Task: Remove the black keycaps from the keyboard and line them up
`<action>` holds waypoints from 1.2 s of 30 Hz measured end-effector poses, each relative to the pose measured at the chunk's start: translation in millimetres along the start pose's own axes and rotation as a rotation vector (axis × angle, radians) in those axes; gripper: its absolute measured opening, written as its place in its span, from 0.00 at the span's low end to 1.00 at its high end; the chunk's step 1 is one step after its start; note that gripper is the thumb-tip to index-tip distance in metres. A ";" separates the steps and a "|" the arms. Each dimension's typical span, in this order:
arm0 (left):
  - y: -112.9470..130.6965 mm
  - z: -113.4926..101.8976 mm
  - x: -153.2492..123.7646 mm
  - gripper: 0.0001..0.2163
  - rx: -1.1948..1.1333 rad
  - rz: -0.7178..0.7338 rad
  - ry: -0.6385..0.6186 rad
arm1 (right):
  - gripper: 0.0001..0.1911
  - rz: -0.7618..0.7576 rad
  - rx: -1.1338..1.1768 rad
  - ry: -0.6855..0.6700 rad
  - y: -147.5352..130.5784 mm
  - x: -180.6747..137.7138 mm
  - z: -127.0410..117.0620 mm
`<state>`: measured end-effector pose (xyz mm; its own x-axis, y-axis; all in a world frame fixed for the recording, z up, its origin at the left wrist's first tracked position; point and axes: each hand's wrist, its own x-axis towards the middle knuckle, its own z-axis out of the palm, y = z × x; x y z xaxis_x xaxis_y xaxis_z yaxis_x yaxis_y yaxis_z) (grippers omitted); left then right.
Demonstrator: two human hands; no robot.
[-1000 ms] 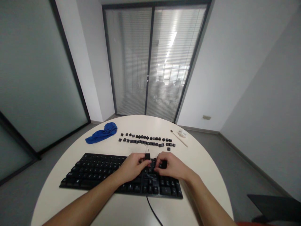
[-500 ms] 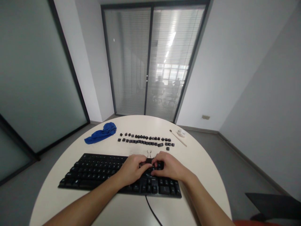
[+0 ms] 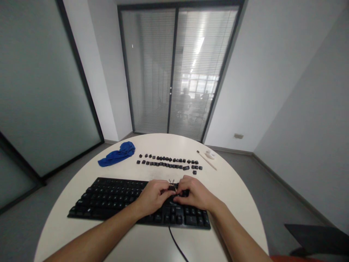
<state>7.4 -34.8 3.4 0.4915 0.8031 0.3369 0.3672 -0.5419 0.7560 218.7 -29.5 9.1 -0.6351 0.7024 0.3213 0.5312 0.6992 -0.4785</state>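
Lowering keycap puller (image 3: 171,184) onto keyboard (image 3: 114,198)

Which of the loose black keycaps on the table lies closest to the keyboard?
The single keycap lying alone below the right end of the two keycap rows; it sits nearer the keyboard than any other.

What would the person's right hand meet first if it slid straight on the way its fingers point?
The right hand points left across the keyboard, so it would probably meet the left hand first; their fingertips already look very close together, perhaps touching.
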 end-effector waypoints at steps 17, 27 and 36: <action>-7.5 0.1 10.6 0.11 -0.444 -0.252 0.094 | 0.12 0.104 0.080 0.082 1.4 -0.7 4.8; -3.5 4.5 6.2 0.09 -0.342 -0.161 0.021 | 0.08 0.168 0.045 0.112 -3.0 -0.1 6.7; -7.5 2.7 8.2 0.08 -0.389 -0.068 0.030 | 0.09 0.210 0.192 0.099 0.5 0.4 2.2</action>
<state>10.9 -24.9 -1.0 0.4513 0.8437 0.2906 0.0684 -0.3574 0.9315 217.5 -29.2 7.3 -0.4598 0.8451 0.2725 0.5233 0.5059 -0.6857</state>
